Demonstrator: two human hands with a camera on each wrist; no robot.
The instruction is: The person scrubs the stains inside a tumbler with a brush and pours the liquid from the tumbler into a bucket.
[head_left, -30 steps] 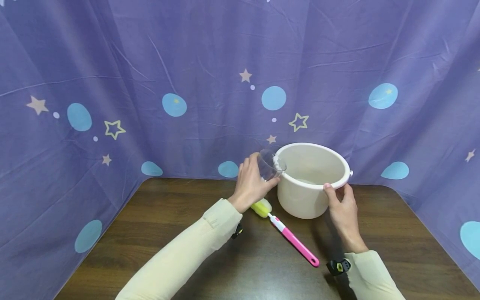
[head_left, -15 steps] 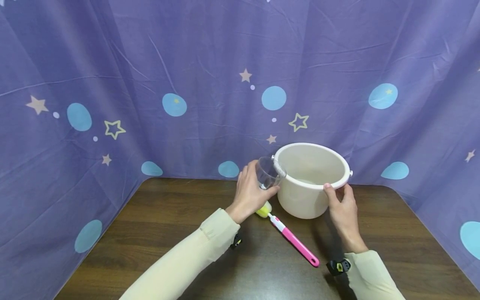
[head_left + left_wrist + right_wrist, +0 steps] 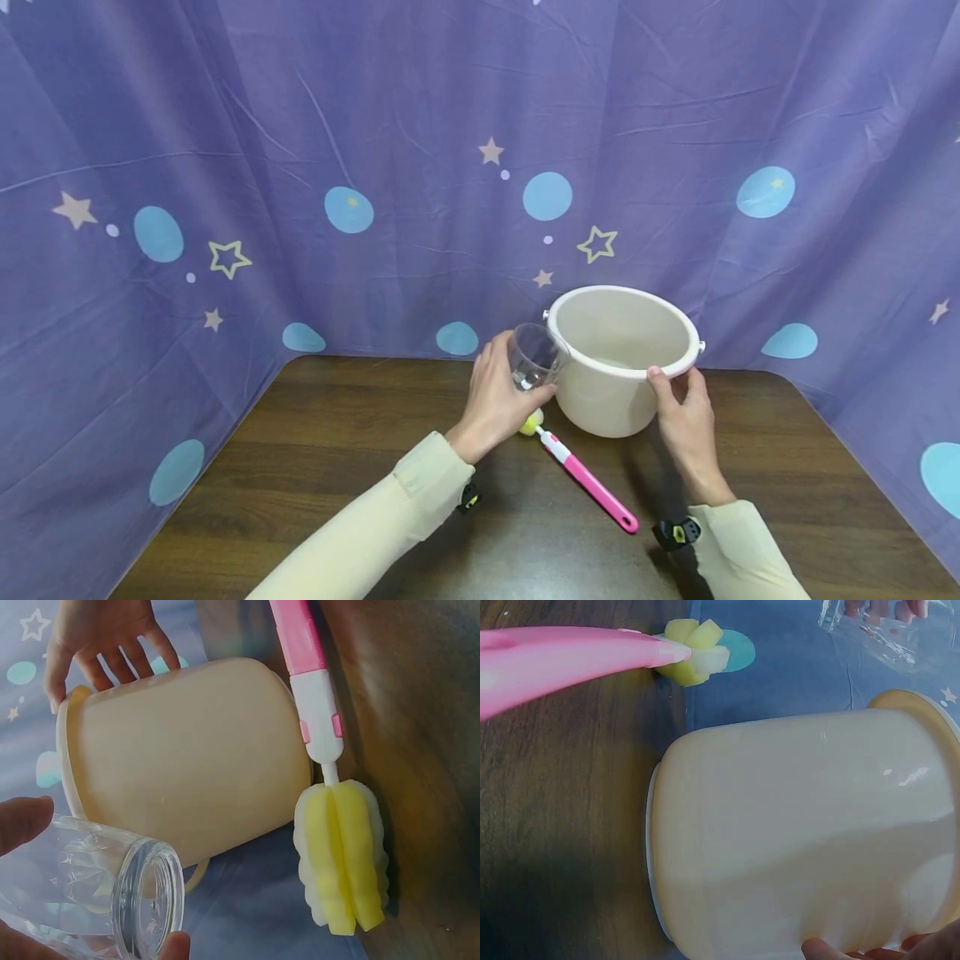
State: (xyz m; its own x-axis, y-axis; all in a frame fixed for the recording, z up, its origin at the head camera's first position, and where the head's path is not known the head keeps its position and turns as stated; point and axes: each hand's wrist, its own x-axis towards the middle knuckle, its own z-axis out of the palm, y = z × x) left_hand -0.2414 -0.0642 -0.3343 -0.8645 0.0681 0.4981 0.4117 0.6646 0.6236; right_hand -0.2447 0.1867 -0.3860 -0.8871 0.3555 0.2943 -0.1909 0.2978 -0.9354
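Note:
A clear drinking glass (image 3: 535, 354) is gripped in my left hand (image 3: 495, 404), close to the near left rim of a white bucket (image 3: 603, 400). The glass leans slightly toward the bucket. In the left wrist view its thick base (image 3: 154, 900) shows, with fingers around it. My right hand (image 3: 688, 429) holds the bucket at its near right side, thumb on the rim and fingers against the outer wall. On the table below lies a bottle brush with a pink handle (image 3: 600, 493). Its yellow and white sponge head (image 3: 341, 855) is partly hidden by my left hand in the head view.
A brown wooden table (image 3: 315, 467) bears the bucket and brush. Behind and beside it hangs a purple curtain (image 3: 420, 167) printed with stars and blue spots. The bucket stands near the table's far edge, close to the curtain.
My left hand has drawn the glass slightly down and toward me, turning it more upright. White froth or water at its mouth no longer shows. The right hand and bucket stay put.

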